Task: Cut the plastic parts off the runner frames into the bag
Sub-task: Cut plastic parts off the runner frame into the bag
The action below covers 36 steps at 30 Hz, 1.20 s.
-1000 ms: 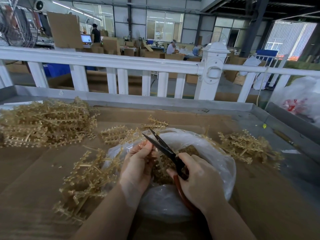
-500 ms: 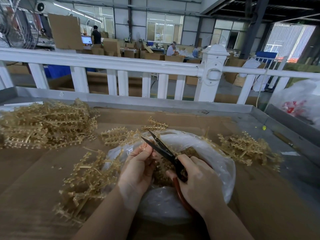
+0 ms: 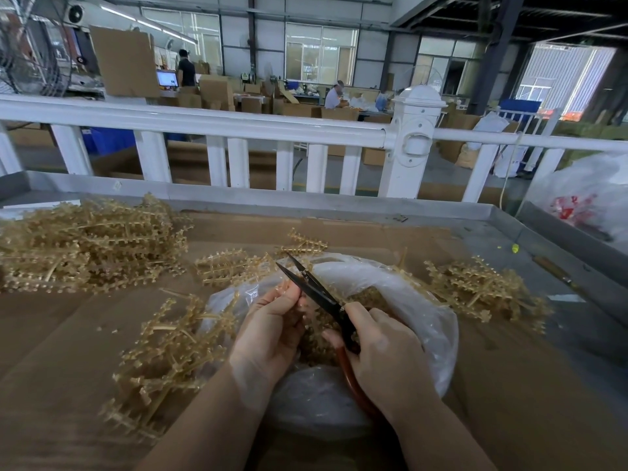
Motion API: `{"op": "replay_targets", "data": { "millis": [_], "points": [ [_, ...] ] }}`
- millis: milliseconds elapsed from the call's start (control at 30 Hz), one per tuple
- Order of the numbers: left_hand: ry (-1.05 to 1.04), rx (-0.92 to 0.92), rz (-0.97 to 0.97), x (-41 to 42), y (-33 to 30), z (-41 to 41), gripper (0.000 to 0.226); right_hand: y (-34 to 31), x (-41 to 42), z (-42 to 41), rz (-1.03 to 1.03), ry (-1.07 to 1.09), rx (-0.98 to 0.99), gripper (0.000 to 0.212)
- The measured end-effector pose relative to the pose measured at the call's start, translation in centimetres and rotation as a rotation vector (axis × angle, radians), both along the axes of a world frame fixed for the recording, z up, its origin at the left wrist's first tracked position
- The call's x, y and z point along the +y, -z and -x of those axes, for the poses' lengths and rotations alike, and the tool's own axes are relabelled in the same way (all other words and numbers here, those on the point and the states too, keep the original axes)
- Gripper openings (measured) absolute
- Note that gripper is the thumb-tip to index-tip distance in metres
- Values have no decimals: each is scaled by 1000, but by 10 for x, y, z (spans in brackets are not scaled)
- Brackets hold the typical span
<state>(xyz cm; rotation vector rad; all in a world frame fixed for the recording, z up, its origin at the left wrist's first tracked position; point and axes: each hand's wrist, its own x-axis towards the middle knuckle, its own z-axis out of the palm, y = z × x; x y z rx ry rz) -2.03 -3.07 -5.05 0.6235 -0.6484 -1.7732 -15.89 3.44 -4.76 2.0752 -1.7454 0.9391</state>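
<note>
A clear plastic bag [image 3: 418,317] lies open on the cardboard-covered table, with a heap of small tan cut parts [image 3: 367,297] inside. Over the bag my left hand [image 3: 272,321] pinches a tan runner frame piece, mostly hidden behind its fingers. My right hand [image 3: 384,355] grips black scissors [image 3: 314,290] with a red-brown handle; the blades stand slightly apart, pointing up and left beside my left fingertips.
Piles of tan runner frames lie at the far left [image 3: 88,243], near left [image 3: 170,351], behind the bag [image 3: 234,266] and at the right [image 3: 482,287]. A white railing [image 3: 238,124] runs behind the table. A white sack [image 3: 588,195] sits at the right edge.
The scissor blades have closed somewhat near my left fingertips. Both hands stay over the bag, almost unmoved.
</note>
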Motion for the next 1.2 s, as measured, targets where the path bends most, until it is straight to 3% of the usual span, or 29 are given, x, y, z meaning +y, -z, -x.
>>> {"op": "replay_targets", "data": {
  "millis": [300,1200],
  "points": [
    [7,-23,-35,-3,0,0,8,0,-1,0,-43,-30,-2,32],
    [-13,-88,36,8,-8,6,9,3,-2,0,25,7,-47,27]
  ]
}}
